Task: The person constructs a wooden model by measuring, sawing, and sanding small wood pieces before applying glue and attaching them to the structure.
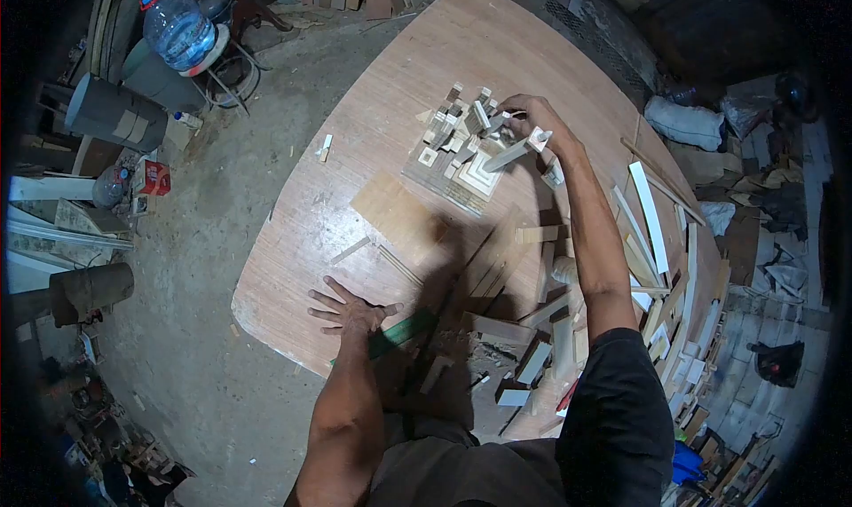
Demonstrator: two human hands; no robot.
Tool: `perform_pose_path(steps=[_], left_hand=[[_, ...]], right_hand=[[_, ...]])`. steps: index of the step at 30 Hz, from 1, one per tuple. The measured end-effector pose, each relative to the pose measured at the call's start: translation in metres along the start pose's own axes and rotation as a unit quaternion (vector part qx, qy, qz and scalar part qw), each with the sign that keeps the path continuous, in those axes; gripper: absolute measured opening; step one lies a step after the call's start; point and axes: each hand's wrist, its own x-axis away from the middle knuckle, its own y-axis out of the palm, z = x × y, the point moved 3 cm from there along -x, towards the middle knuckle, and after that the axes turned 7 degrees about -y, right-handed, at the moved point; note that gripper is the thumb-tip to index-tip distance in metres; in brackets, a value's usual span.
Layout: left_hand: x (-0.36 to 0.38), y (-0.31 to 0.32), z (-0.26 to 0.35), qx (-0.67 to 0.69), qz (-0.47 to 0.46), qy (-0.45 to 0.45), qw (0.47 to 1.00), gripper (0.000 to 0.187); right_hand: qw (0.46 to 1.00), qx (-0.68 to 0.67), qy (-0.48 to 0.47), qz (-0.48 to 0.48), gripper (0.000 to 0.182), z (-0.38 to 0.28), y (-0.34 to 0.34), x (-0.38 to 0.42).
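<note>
Hands well apart: left fanned on the counter, right curled at the block model

Left hand (351, 313) lies palm down on the counter (293, 232) close to its near-left edge, fingers spread wide and thumb pointing right, just beside a green strip (401, 333); it has hold of nothing. Its arm runs forward from the body.

Right hand (527, 112) is at the far end of a long reach. The arm passes over the right part of the counter, only slightly bent at the elbow, and the wrist turns inward to the left. Its fingers curve down at the far-right side of the wooden block model (454, 143); whether they pinch a piece, I cannot tell.

The model sits toward the counter's far side, its many small pale and dark blocks packed on 1 flat base, with a pale post (516, 151) rising just beside the right hand. Between the model and the left hand lie a thin wooden sheet (383, 207) and narrow strips (399, 266). Wood offcuts (534, 361) crowd the near-right area.
</note>
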Motion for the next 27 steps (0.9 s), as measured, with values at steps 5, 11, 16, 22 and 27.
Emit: perform_pose_path(steps=[5, 11, 16, 22, 27], left_hand=[[0.004, -0.001, 0.0, 0.011, -0.002, 0.0, 1.0, 0.171], [0.002, 0.0, 0.001, -0.004, 0.008, -0.008, 1.0, 0.17], [0.004, -0.001, 0.002, -0.017, 0.012, -0.003, 1.0, 0.17], [-0.001, 0.002, 0.0, 0.007, 0.019, 0.007, 1.0, 0.17], [-0.009, 0.006, -0.002, -0.013, 0.022, 0.003, 1.0, 0.176]], right_hand=[[0.999, -0.022, 0.03, -0.003, 0.031, 0.001, 0.0, 0.001], [0.998, -0.034, 0.045, 0.002, 0.033, -0.008, -0.001, 0.002], [0.999, -0.028, 0.045, 0.006, 0.033, -0.007, -0.003, 0.004], [0.998, -0.038, 0.04, 0.01, 0.035, 0.008, 0.002, 0.001], [0.999, -0.014, 0.041, -0.005, 0.034, 0.003, 0.001, 0.0]])
